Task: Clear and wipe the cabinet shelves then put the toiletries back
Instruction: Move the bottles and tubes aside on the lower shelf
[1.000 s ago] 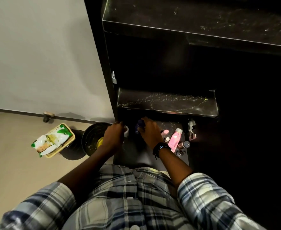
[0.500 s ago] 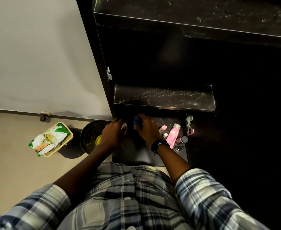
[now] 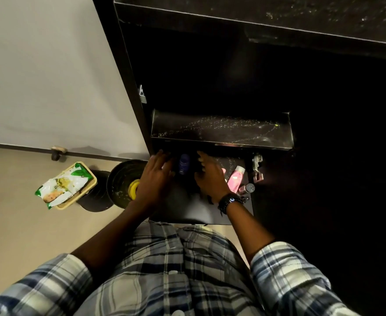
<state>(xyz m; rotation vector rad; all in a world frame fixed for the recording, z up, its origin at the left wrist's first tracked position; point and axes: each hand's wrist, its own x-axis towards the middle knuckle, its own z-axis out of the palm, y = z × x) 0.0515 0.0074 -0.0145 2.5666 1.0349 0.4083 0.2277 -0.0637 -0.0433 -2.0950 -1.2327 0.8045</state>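
Dark laminate: the cabinet point(image 3: 128, 71) stands open against a pale wall, its interior mostly lost in shadow.
Middle shelf point(image 3: 221, 130): bare, streaked with pale dust or residue across its top.
Bottom shelf point(image 3: 187, 208): where the toiletries stand and where both hands reach.
Left hand point(image 3: 154, 176): low over the left front of the bottom shelf, fingers spread and reaching forward; its grip is loose and holds nothing that shows.
Right hand point(image 3: 210, 176): just right of the left, fingers extended and apart, palm down; grip likewise spread (a dark watch point(image 3: 230, 201) sits on that wrist).
Blue bottle point(image 3: 184, 164): upright between the two hands, close to both; whether either hand touches it cannot be told.
Pink tube point(image 3: 236, 179): lying just right of the right hand, cap pointing towards the back.
Small capped bottle point(image 3: 247, 188): beside the pink tube, near the shelf's right front.
Hinge point(image 3: 257, 167): metal, on the cabinet's right side by the bottom shelf.
Floor left of cabinet: a dark bucket point(image 3: 121, 179) with something yellow point(image 3: 134, 189) inside it, and next to it a basket point(image 3: 82, 192) carrying a green-and-white packet point(image 3: 62, 184).
Clothing: plaid shirt point(image 3: 164, 270), sleeves pushed up the forearms.
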